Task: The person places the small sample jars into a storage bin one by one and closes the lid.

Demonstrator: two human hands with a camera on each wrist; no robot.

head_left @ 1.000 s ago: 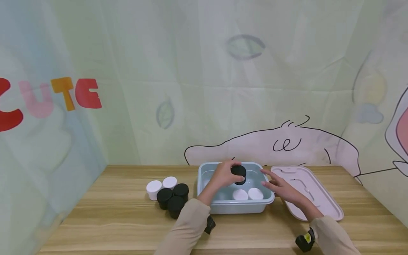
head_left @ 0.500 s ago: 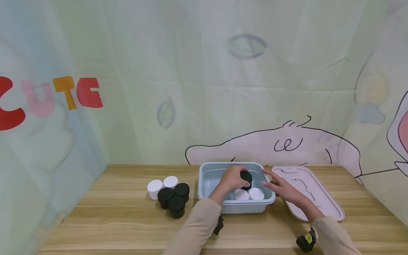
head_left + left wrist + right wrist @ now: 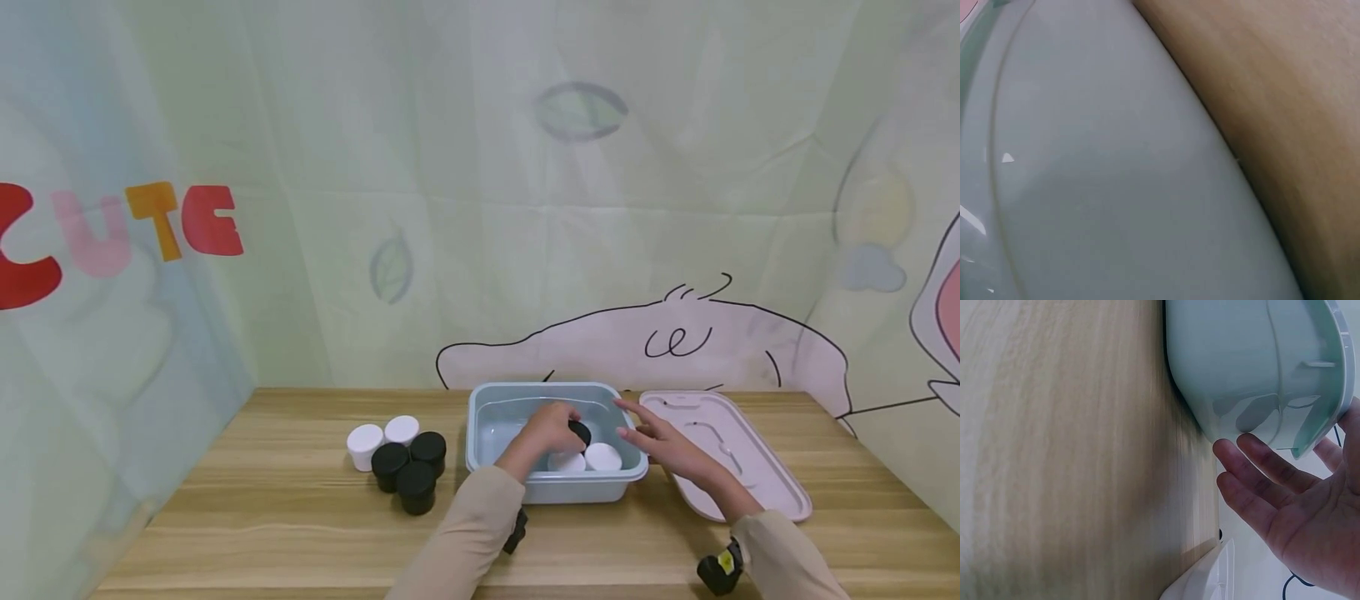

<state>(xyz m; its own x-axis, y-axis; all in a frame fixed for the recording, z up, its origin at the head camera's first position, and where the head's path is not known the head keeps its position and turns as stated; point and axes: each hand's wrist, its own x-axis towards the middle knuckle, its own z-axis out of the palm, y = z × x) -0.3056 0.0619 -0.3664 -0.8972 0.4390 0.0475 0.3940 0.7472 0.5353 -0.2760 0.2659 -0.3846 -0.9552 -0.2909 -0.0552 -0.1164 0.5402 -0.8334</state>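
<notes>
A light blue plastic bin [image 3: 577, 490] stands on the table, with two small white round jars [image 3: 603, 457] at its near side. My left hand [image 3: 551, 432] reaches down inside and grips a small black round jar [image 3: 581, 434] just behind the white ones; its fingers partly hide that jar. The left wrist view shows only the bin's pale wall [image 3: 1116, 150] and bare skin beside it. My right hand [image 3: 667, 442] is at the bin's right rim, thumb and fingers spread. In the right wrist view its fingers [image 3: 1254, 506] lie extended along the outer wall.
Left of the bin, several jars stand grouped on the wooden table [image 3: 285, 533]: white ones [image 3: 365, 444] behind, black ones [image 3: 416, 485] in front. A pinkish bin lid [image 3: 738, 454] lies right of the bin, partly under the right forearm. A printed curtain [image 3: 480, 208] hangs behind.
My left hand has moved right and then down into the bin with the black jar, which now sits lower, next to the white jars. The right hand has stayed at the rim.
</notes>
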